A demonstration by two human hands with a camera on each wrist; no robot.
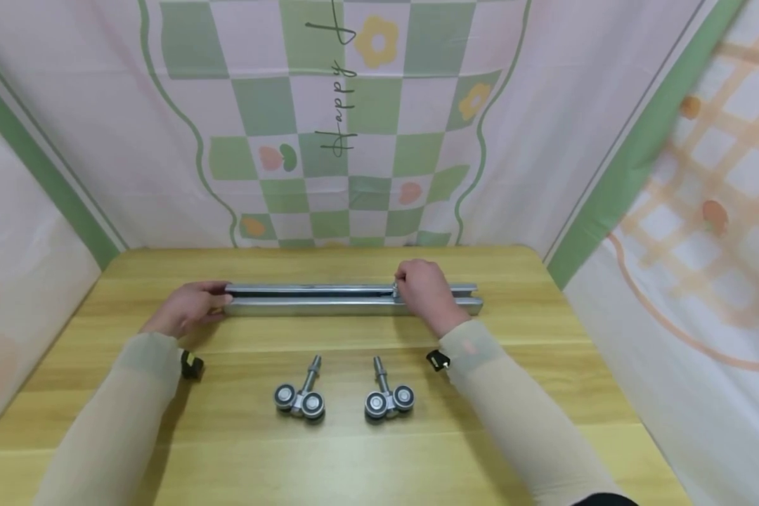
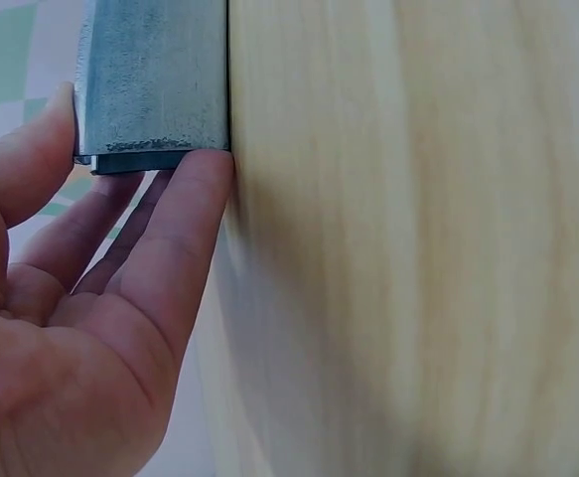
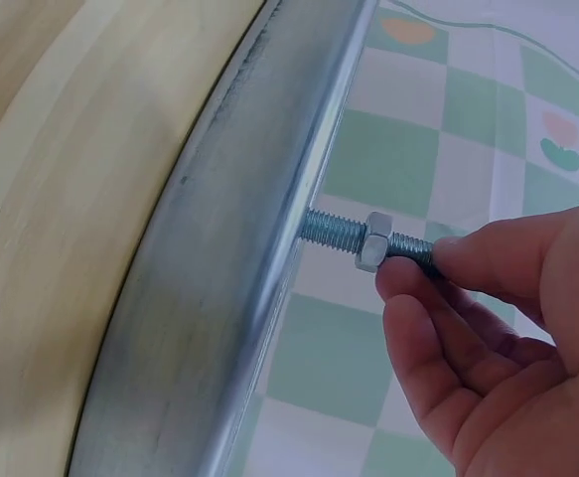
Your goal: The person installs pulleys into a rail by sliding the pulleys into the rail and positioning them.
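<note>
A metal channel rail [image 1: 310, 307] lies across the far part of the table with its slot facing up. My left hand [image 1: 186, 308] holds the rail's left end; in the left wrist view the thumb is on its upper edge and fingertips [image 2: 205, 164] touch the end's lower corner. Toward the right end, my right hand [image 1: 425, 292] pinches the tip of a threaded bolt [image 3: 334, 231] between thumb and fingers. The bolt sticks up out of the slot and carries a hex nut [image 3: 373, 241]. What the bolt joins inside the rail is hidden.
Two roller trolleys, a left one [image 1: 300, 400] and a right one [image 1: 388, 400], lie nearer on the wooden table [image 1: 259, 464], their threaded bolts pointing away. Patterned curtains [image 1: 367, 105] hang behind the table and at both sides.
</note>
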